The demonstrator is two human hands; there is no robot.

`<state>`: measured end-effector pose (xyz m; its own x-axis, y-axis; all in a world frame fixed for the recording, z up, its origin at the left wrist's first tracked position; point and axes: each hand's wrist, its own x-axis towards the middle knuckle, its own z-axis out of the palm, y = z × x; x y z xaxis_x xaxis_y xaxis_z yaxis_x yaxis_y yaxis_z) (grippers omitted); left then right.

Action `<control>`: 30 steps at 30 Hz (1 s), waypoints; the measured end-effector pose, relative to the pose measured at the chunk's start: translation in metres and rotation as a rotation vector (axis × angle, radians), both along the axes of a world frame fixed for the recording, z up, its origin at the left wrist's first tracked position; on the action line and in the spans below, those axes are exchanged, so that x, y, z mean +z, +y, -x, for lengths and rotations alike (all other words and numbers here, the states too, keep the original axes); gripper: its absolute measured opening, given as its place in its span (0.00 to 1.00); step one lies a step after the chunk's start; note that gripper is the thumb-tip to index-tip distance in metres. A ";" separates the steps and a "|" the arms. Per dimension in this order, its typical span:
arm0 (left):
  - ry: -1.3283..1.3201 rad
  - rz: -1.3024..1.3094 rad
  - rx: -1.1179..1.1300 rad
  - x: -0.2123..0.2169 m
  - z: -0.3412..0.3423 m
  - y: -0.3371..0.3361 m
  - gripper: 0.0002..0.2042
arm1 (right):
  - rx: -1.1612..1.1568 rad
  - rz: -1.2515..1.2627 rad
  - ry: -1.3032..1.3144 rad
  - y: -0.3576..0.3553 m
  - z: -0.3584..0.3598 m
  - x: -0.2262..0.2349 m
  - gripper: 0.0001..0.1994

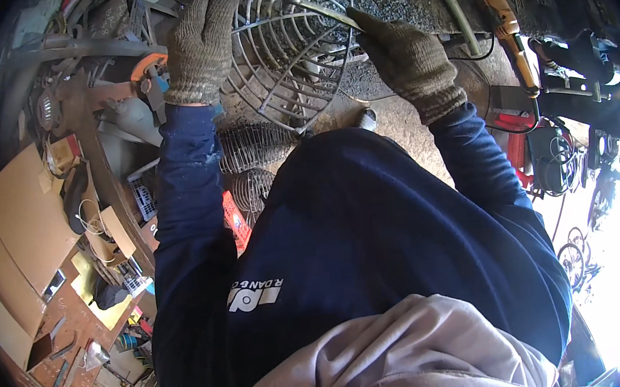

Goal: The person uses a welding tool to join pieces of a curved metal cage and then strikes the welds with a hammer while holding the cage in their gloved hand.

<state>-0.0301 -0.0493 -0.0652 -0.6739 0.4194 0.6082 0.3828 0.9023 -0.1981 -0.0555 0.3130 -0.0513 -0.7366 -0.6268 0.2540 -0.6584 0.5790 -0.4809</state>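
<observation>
A round cage of spiral metal wire (262, 109), like a fan guard, lies in front of me at the top of the view. My left hand (201, 51), in a brown knitted glove, rests against its left edge with fingers stretched forward. Wrapped round a slim handle is my gloved right hand (408, 61), at the cage's right side. That handle belongs to a hammer (330, 14), whose small head lies over the wire rings. Whether the head touches the wires I cannot tell.
An orange power tool (495, 8) with a cable lies at the right. More wire coils (253, 143) sit below the cage. An orange-handled clamp (148, 66) is beside my left wrist. Cardboard (25, 221) and loose tools cover the bench at left.
</observation>
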 end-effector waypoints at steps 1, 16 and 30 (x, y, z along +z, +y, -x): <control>0.014 0.005 0.004 -0.008 0.001 -0.007 0.25 | 0.003 0.061 -0.004 -0.002 0.000 -0.001 0.21; -0.069 -0.096 0.024 0.020 -0.015 0.029 0.26 | -0.072 0.062 0.069 0.000 -0.012 0.014 0.21; -0.066 -0.155 0.033 0.017 -0.013 0.031 0.27 | -0.028 0.231 -0.339 0.026 -0.002 0.026 0.19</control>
